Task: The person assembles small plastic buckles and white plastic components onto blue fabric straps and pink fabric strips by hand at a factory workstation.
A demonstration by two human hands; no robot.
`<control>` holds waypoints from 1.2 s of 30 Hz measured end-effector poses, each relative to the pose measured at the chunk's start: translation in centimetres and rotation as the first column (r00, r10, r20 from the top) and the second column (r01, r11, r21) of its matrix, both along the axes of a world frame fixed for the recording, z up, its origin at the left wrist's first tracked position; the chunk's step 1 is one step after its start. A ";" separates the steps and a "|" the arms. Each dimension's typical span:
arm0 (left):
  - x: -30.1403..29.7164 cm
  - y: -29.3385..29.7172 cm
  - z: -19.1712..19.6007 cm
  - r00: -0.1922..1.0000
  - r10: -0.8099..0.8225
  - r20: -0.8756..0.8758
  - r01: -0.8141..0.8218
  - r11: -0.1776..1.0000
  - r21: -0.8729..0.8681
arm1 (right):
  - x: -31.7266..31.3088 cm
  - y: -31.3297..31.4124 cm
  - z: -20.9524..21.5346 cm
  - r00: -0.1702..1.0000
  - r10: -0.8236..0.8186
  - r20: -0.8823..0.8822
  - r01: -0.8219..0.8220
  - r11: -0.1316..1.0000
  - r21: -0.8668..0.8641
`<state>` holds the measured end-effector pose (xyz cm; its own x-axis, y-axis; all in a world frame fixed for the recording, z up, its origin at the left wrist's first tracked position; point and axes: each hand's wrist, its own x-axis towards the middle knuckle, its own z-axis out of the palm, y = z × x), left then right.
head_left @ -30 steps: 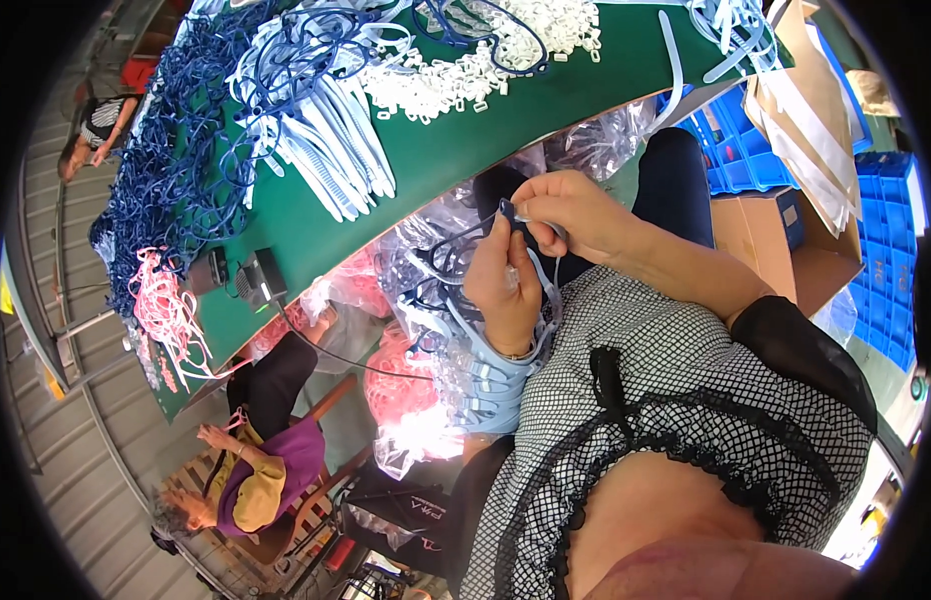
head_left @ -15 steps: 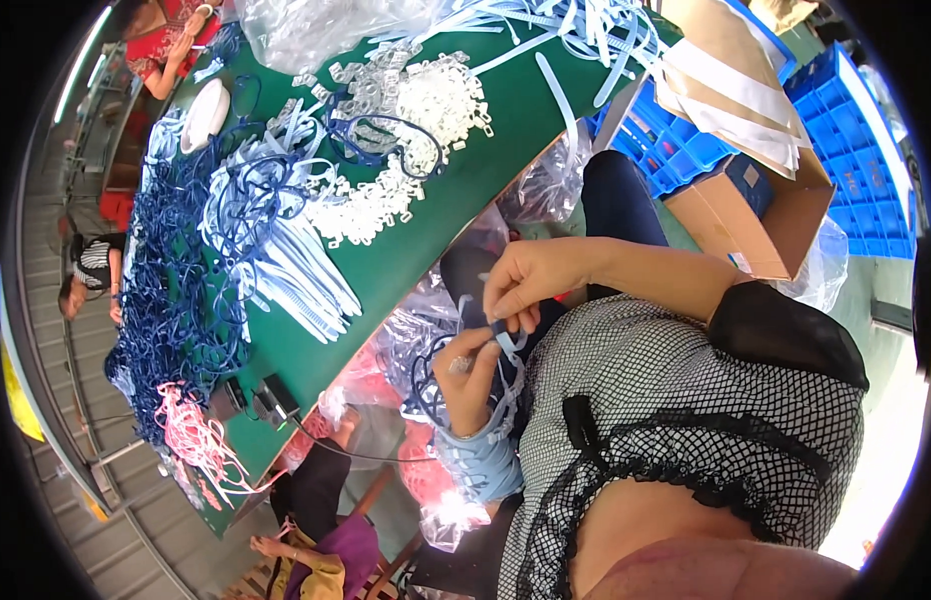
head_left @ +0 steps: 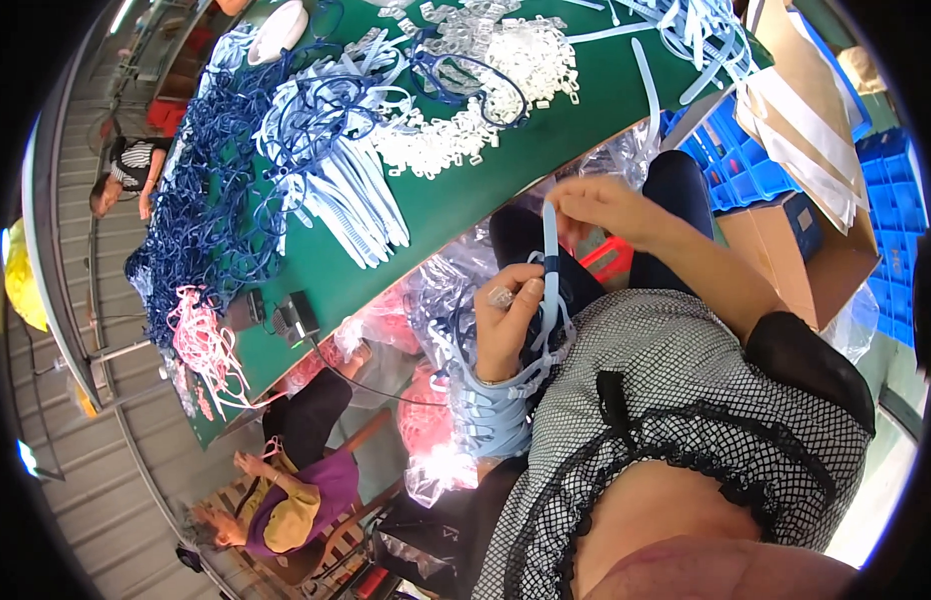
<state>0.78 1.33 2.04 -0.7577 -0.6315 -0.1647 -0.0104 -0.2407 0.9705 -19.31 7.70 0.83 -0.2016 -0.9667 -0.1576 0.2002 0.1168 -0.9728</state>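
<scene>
My left hand [head_left: 506,325] pinches a light blue ridged strap [head_left: 552,285] over my lap, with a dark blue band around it. Clear plastic buckles [head_left: 501,297] sit in that same hand. At the strap's upper end, the curled fingers of my right hand [head_left: 601,212] close on it; the fingertips are partly hidden. Below the left hand, more light blue straps [head_left: 486,415] lie bundled along my forearm, with navy cords among them.
The green table [head_left: 331,285] carries a navy cord heap [head_left: 221,200], light blue straps [head_left: 356,205], white buckles [head_left: 436,145], pink cords [head_left: 208,340] and a black device [head_left: 296,318]. Blue crates [head_left: 731,160] and a cardboard box [head_left: 776,250] stand right. A seated person [head_left: 301,500] works lower left.
The strap now stands upright above my left hand, showing more of its length. My right hand has moved up and right, away from my left. The whole view has shifted.
</scene>
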 end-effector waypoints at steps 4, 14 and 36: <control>-0.6 -0.1 -0.1 0.991 -0.117 0.072 0.122 0.989 -0.077 | 1.7 0.7 -0.8 0.978 0.058 0.202 -0.052 0.998 -0.036; -0.6 -0.5 0.2 0.994 -0.089 0.070 0.092 0.995 -0.048 | 0.0 0.0 4.2 0.997 0.072 0.037 -0.075 0.994 0.078; -7.7 -8.3 -1.0 0.853 0.510 0.114 -0.069 0.326 -0.943 | -2.7 -1.6 0.8 0.852 -0.104 -0.512 -0.046 0.961 -0.273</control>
<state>-6.90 -6.96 1.07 -0.5173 -0.7230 0.4578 -0.4947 0.6892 0.5294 -22.03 6.08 1.59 -0.2094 -0.9483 0.2384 -0.3413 -0.1576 -0.9267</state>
